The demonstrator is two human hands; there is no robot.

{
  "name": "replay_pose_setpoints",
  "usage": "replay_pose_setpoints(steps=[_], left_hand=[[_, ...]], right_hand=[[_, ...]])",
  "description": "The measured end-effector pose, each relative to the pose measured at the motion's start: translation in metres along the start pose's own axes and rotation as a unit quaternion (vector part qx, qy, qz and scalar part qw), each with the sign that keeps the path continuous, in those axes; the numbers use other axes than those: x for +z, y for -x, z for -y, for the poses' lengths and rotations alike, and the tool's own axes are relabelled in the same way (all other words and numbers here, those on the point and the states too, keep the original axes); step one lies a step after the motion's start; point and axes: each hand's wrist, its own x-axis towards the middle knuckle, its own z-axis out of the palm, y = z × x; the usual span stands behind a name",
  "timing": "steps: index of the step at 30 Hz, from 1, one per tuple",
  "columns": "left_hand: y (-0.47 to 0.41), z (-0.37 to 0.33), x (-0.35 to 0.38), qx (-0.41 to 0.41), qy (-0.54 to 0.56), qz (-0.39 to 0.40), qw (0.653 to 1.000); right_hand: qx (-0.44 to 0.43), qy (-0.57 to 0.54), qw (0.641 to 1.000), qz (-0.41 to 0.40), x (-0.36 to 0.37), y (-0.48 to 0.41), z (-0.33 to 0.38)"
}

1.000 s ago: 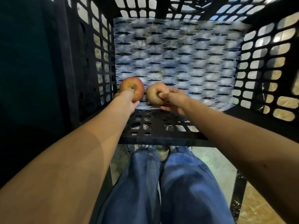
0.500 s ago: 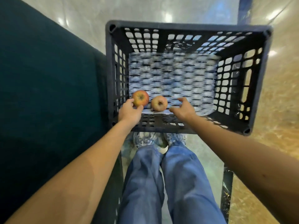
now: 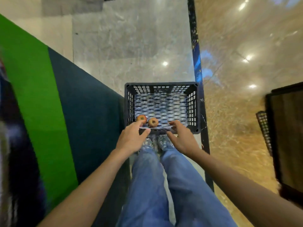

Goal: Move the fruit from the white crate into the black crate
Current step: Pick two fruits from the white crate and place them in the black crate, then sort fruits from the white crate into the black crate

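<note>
Black crate (image 3: 194, 110) on floor, green mat (image 3: 36, 99) left, jeans (image 3: 147, 185) below

Black crate (image 3: 162, 86), white-blue netted liner (image 3: 161, 105), reddish apples (image 3: 142, 118), blue jeans (image 3: 147, 185).

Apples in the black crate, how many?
2. One redder apple sits in the near-left corner of the black crate; a paler apple lies just right of it. The left hand and right hand cover part of the near edge, so another could be hidden.
</note>
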Motion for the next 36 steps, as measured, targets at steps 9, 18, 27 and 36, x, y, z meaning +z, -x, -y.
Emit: replay_pose_setpoints(steps=[9,18,27,36], left_hand=[[0.076,-0.048,-0.01,0.119,-0.032,0.096,0.988],[0.129,-0.119,0.048,0.271,-0.149,0.241,0.92],[0.192,-0.174,0.16,0.372,-0.24,0.326,0.835],[0.233,-0.202,0.255,0.411,-0.351,0.344,0.768]], right_hand=[[0.14,-0.198,0.953,-0.181,-0.031,0.141,-0.009],[0.298,-0.436,0.772,-0.354,0.03,0.26,-0.052],[0.386,-0.564,0.574,-0.451,0.097,0.357,-0.128],[0.411,-0.629,0.383,-0.537,0.118,0.434,-0.207]])
